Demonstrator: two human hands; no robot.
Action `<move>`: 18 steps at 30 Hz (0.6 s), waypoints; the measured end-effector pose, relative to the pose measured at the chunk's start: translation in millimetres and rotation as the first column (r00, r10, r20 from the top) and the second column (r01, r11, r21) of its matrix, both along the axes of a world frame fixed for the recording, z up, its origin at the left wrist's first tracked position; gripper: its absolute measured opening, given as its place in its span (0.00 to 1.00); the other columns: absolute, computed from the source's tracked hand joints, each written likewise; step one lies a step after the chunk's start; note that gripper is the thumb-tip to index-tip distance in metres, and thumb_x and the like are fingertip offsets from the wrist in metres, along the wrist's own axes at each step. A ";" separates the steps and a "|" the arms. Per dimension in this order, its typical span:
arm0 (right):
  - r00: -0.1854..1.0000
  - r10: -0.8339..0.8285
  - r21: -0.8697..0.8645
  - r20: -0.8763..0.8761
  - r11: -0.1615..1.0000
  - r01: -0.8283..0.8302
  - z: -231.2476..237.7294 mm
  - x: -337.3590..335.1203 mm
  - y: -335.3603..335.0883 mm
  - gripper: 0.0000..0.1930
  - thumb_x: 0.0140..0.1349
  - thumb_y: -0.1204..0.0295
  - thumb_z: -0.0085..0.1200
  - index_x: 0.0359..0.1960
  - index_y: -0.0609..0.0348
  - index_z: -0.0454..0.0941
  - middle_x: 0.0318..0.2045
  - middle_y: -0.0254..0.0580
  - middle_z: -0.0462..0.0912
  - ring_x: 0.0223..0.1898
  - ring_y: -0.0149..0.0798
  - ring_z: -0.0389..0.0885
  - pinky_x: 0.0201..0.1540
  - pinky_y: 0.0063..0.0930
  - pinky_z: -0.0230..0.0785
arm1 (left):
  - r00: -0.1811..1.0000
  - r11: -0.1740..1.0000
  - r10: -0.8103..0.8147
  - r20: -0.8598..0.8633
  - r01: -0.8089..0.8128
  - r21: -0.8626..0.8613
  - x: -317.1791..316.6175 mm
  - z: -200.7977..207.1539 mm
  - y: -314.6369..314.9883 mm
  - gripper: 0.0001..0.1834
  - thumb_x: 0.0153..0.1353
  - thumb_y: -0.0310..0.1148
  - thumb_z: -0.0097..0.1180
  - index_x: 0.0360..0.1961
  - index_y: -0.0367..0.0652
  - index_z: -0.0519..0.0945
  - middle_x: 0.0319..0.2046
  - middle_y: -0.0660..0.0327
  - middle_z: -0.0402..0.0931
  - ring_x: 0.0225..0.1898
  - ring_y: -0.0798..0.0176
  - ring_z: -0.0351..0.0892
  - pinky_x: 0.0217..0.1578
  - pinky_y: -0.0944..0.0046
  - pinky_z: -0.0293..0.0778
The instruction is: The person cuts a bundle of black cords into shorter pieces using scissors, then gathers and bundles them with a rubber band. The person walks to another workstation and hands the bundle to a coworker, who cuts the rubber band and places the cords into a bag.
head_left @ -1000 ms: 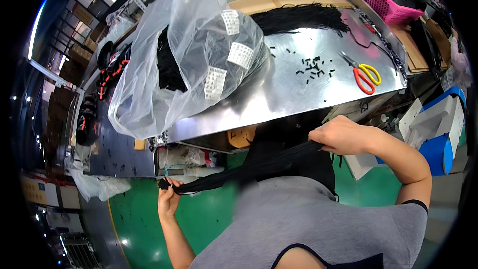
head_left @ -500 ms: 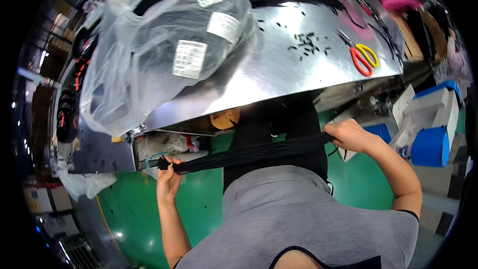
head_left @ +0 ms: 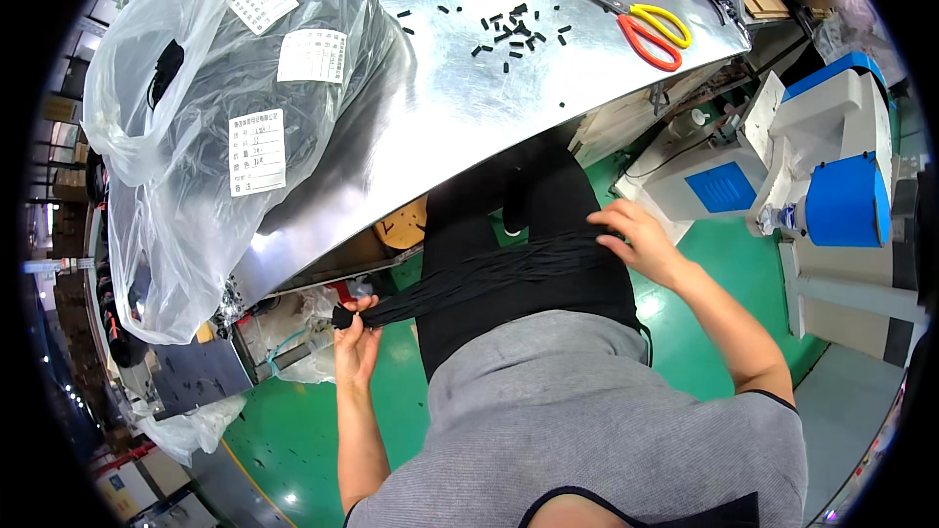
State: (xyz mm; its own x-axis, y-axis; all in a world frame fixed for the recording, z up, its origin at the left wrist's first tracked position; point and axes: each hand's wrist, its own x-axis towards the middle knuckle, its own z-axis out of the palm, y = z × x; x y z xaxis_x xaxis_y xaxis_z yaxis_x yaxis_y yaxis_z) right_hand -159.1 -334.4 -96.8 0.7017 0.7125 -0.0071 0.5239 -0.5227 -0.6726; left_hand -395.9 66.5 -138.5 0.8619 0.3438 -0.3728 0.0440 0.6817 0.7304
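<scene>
Head view: left hand [head_left: 357,337] pinches the end of a black cord bundle [head_left: 489,279], which stretches rightward from that grip across the lap to the right hand [head_left: 636,240], fingers pressed onto it, below the tabletop [head_left: 469,108].

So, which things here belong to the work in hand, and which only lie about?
In use: left hand gripping the end of the black cord bundle; right hand on it.
Lying about: scissors, black bits, plastic bag, blue-white machine.
</scene>
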 end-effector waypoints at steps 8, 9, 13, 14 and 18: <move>0.979 0.193 -0.022 -0.060 0.981 -0.194 -45.6 -26.0 84.9 0.08 0.50 0.75 0.57 0.33 0.56 0.78 0.34 0.38 0.74 0.33 0.41 0.77 0.33 0.34 0.71 | 1.000 0.999 0.029 -0.006 -0.029 -0.039 -2.4 1.3 -0.6 0.09 0.59 0.29 0.55 0.42 0.47 0.73 0.47 0.58 0.75 0.58 0.57 0.65 0.58 0.51 0.58; 0.979 0.201 -0.044 -0.040 0.978 -0.202 -48.6 -26.1 87.7 0.07 0.50 0.75 0.58 0.33 0.56 0.78 0.34 0.37 0.74 0.33 0.41 0.78 0.33 0.34 0.71 | 0.999 0.998 0.035 -0.003 -0.035 -0.042 -2.2 0.7 -0.5 0.09 0.59 0.29 0.55 0.42 0.47 0.73 0.48 0.58 0.75 0.58 0.57 0.65 0.58 0.51 0.58; 0.972 0.236 -0.048 0.020 0.971 -0.234 -49.3 -25.3 95.9 0.06 0.50 0.75 0.58 0.31 0.56 0.78 0.34 0.37 0.74 0.32 0.41 0.78 0.32 0.34 0.70 | 0.999 0.997 0.051 0.010 -0.050 -0.052 -0.1 -1.6 2.1 0.10 0.59 0.29 0.55 0.42 0.48 0.73 0.48 0.58 0.74 0.58 0.56 0.65 0.58 0.52 0.59; 0.976 0.217 -0.031 0.012 0.976 -0.216 -51.8 -26.0 95.8 0.05 0.50 0.74 0.58 0.30 0.55 0.78 0.33 0.37 0.74 0.32 0.41 0.78 0.32 0.34 0.70 | 0.999 0.997 0.052 0.014 -0.051 -0.054 -0.5 -2.6 2.3 0.10 0.59 0.29 0.55 0.42 0.48 0.73 0.48 0.58 0.74 0.58 0.56 0.65 0.58 0.52 0.59; 0.993 0.117 0.041 -0.012 0.992 -0.117 -47.7 -23.6 94.5 0.04 0.51 0.74 0.57 0.29 0.55 0.77 0.32 0.36 0.74 0.32 0.41 0.77 0.31 0.33 0.70 | 0.998 0.996 0.062 -0.009 -0.063 -0.061 -0.7 -3.1 3.5 0.09 0.59 0.30 0.55 0.41 0.48 0.73 0.47 0.58 0.75 0.58 0.56 0.65 0.57 0.51 0.61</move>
